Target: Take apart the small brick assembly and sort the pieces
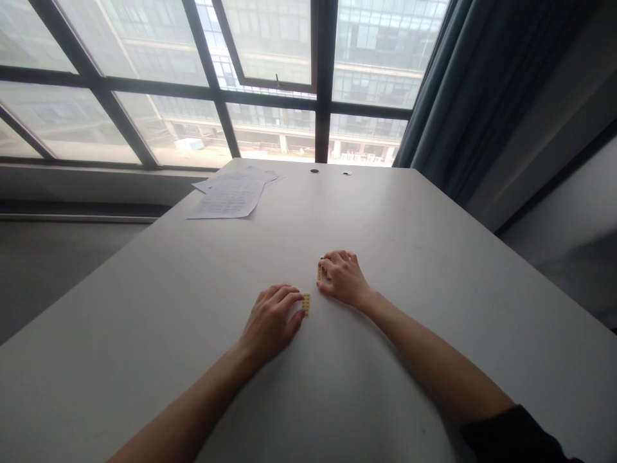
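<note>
Near the middle of the white table (366, 225), my left hand (272, 315) is closed with thumb and fingertips on a small pale-yellow block (306, 305) that shows rows of dots or bumps. A little farther off and to the right, my right hand (344, 276) has its thumb and fingers curled around a second pale-yellow block (319, 273). Much of that second block is covered by the fingers. A short gap of tabletop separates the two blocks, and both hands rest low at the table surface.
Several printed sheets of paper (229, 196) overlap at the table's far left. Two round cable holes, one dark (315, 171) and one lighter (346, 173), sit near the far edge. Large windows (270, 51) rise behind, with a blue-grey curtain (463, 109) on the right.
</note>
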Available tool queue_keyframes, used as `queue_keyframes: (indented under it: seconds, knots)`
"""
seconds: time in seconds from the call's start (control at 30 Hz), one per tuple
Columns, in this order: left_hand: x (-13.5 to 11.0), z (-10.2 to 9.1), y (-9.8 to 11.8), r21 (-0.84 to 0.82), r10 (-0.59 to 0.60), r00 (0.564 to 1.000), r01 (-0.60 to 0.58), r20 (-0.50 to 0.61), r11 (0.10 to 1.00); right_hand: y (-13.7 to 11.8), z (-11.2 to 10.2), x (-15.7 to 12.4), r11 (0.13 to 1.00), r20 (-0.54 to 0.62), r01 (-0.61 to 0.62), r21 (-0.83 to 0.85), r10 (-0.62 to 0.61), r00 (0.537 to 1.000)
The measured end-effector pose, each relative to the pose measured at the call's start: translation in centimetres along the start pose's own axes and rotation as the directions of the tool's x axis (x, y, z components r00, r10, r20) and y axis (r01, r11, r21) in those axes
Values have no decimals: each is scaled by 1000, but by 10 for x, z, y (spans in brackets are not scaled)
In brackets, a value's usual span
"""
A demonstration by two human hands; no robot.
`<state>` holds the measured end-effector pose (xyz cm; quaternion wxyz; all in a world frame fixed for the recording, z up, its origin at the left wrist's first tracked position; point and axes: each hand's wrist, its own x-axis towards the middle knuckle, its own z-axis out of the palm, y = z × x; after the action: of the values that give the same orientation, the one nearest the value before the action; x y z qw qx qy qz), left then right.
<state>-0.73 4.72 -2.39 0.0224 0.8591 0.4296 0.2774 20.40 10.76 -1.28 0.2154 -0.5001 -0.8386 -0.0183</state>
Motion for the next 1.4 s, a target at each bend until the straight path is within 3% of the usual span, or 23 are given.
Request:
queue_keyframes:
  seconds: [0.13,0.23,0.27,0.33,0.4,0.47,0.53,0.63,0.8,0.97,1.2,1.4]
  knots:
    - [0,1,-1,-6,-13,1000,13,-11,1000,-3,-9,-4,989,-50,-53,135,61,997]
    - [2,-1,1,-49,-29,995,24,-100,998,-11,-17,-12,880,-26,-126,458,155,987]
    - [2,-3,2,-74,-33,988,22,-153,997,-15,-19,-16,777,27,-167,607,189,982]
    - [4,-6,6,-123,-37,962,4,-269,992,-24,-23,-25,437,202,-288,852,232,952]
    - [5,-9,12,-160,-45,935,-13,-351,987,-33,-25,-34,45,391,-409,911,212,895]
    - [6,-11,17,-195,-46,924,-31,-381,980,-42,-26,-42,-222,512,-476,851,148,846]
    - [7,-12,21,-234,-31,925,-63,-378,970,-48,-26,-47,-360,574,-510,781,91,814]
    - [7,-12,23,-267,-1,926,-108,-378,958,-54,-24,-49,-470,617,-525,709,54,785]
    - [8,-12,22,-279,-2,927,-111,-374,954,-57,-22,-49,-520,619,-510,686,47,784]
    - [6,-10,20,-300,-6,932,-111,-363,947,-55,-23,-52,-509,562,-463,726,50,826]
    - [8,-12,21,-317,-7,924,-124,-382,940,-55,-26,-54,-283,425,-381,880,114,898]
    - [7,-11,20,-336,-13,926,-124,-377,934,-58,-25,-56,-173,421,-391,904,197,886]
